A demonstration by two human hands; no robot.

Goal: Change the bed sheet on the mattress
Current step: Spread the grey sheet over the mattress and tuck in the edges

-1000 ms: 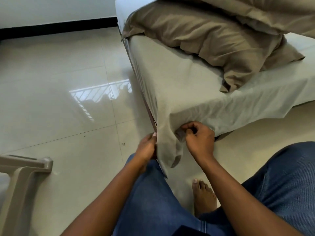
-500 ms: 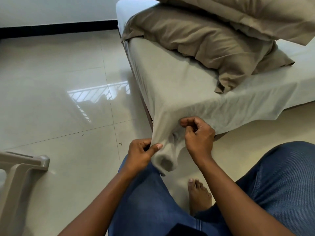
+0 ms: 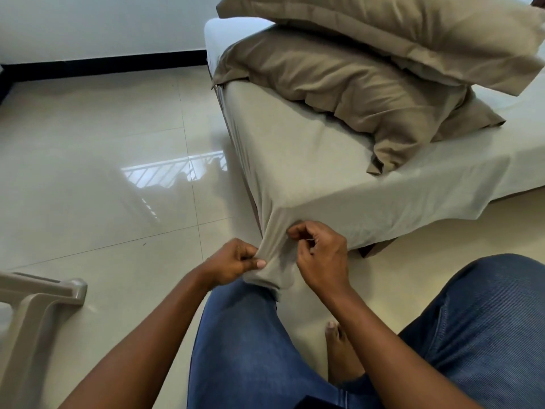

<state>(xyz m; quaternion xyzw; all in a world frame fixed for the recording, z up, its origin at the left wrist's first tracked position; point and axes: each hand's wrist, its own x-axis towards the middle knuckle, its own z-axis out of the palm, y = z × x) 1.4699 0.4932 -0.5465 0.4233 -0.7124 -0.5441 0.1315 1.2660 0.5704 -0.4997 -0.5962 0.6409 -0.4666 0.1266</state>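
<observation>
At the near corner of the mattress [image 3: 213, 39], the grey-green bed sheet [image 3: 309, 178] lies spread over the top and is drawn down into a tight bunch that hangs off the corner toward the floor [image 3: 97, 178]. The left hand [image 3: 233, 261] grips the lower part of this bunch, its fingers [image 3: 244, 252] curled round the cloth and the thumb pressed against it. The right hand [image 3: 323, 256] is just beside it, higher on the bunch, with its fingers bent and the fingertips pinching the fabric. Two tan pillows are stacked farther back on the bed, the upper pillow [image 3: 398, 33] lying across the lower pillow [image 3: 339, 84]. The person's knees in blue jeans [image 3: 244, 349] and a bare foot [image 3: 339, 352] are below the hands, and part of a beige plastic chair [image 3: 38, 302] stands on the floor at the left.
</observation>
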